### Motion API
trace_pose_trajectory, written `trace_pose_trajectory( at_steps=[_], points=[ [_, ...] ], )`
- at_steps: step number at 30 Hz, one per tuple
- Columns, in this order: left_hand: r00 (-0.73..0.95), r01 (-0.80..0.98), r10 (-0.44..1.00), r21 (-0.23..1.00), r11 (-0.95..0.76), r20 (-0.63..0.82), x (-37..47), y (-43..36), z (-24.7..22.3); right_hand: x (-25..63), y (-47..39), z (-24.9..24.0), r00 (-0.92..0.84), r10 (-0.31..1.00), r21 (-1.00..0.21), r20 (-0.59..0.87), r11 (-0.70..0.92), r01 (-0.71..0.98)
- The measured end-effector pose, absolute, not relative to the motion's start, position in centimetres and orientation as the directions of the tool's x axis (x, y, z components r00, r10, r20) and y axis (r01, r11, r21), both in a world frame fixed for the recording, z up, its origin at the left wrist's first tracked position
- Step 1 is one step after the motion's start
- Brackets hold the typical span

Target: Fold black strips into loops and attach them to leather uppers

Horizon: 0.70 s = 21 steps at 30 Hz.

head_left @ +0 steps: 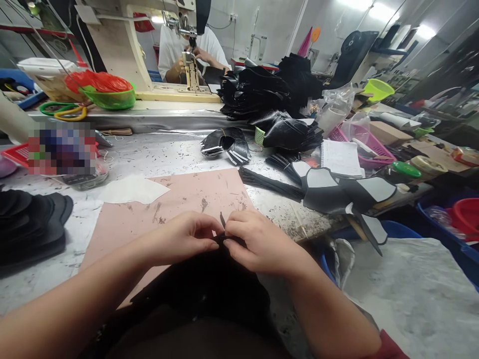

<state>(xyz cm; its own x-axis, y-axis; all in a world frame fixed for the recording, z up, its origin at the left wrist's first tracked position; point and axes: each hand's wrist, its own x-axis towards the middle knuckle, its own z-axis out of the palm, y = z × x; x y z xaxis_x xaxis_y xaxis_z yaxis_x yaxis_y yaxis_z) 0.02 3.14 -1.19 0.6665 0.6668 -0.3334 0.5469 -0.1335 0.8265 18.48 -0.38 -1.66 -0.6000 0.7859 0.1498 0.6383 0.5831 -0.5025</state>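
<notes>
My left hand [187, 238] and my right hand [256, 242] meet at the front edge of the table, thumbs and fingertips pinched on the edge of a black leather-like piece [215, 264]. The piece hangs toward me, and where it ends against the dark area in my lap is hard to make out. A thin dark strip [222, 219] sticks up between the fingertips. Beneath the hands lies a pinkish, marked sheet [187, 194], with a white scrap [134, 189] across its far left corner.
Stacked black pieces [30, 229] lie left; a bundled black stack [226, 142] sits ahead. Grey-and-black cut pieces [325, 192] overhang the right edge near a notebook [340, 157]. Green-and-yellow scissors [71, 112] rest behind. A co-worker [213, 47] sits beyond a sewing machine [112, 40].
</notes>
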Motion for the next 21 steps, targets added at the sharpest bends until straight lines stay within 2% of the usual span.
trace_pose_trajectory(
  at_steps=[8, 14, 21],
  points=[
    [0.628, 0.563, 0.705, 0.818, -0.117, -0.331, 0.5, 3.9, -1.6, 18.6, -0.2, -1.6, -0.564, 0.812, -0.445, 0.15, 0.565, 0.695],
    [0.587, 0.63, 0.72, 0.768, -0.118, -0.371, 0.2, 3.9, -1.6, 19.0, -0.2, -1.8, -0.515, 0.839, -0.534, 0.177, 0.521, 0.666],
    [0.61, 0.658, 0.709, 0.725, -0.204, -0.355, 0.4, 4.0, -1.2, 18.6, 0.2, -2.6, -0.518, 0.838, -0.562, 0.17, 0.515, 0.648]
  ],
)
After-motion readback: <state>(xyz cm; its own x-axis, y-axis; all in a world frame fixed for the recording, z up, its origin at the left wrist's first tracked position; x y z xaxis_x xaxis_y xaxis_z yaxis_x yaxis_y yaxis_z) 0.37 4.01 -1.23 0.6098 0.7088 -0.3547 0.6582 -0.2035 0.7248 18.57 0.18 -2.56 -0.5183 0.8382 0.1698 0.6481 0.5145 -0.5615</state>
